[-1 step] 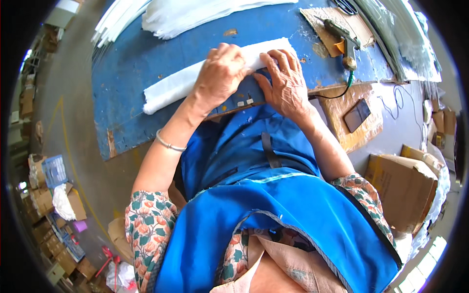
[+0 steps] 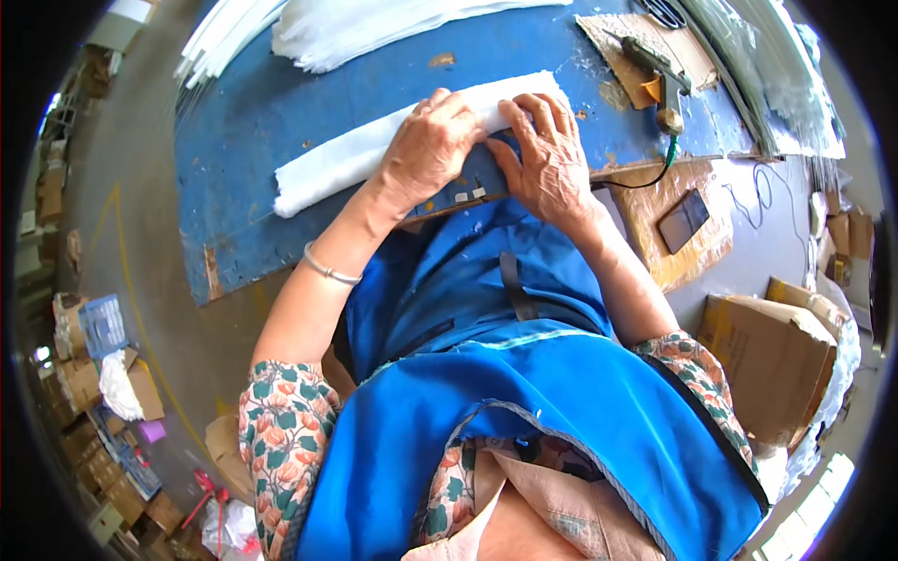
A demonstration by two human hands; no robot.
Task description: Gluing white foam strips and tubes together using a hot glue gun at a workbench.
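A long white rolled sheet [image 2: 323, 170] lies across the worn blue table [image 2: 253, 103], running from the lower left up to the right. My left hand [image 2: 430, 145] covers its middle, fingers curled over its far edge. Just to the right, my right hand [image 2: 547, 154] presses the sheet's right end, with the fingers spread over it and the thumb at the table's near edge. The two hands almost touch. A thin silver bangle [image 2: 327, 271] sits on my left wrist. The part of the sheet under the hands is hidden.
A pile of white sheets [image 2: 374, 28] lies at the table's far side. A glue gun [image 2: 659, 70] rests on cardboard at the right, its cord hanging down. A dark phone [image 2: 683, 220] lies on a cardboard-covered stand. A cardboard box [image 2: 767, 355] stands right; boxes and crates [image 2: 94, 346] left.
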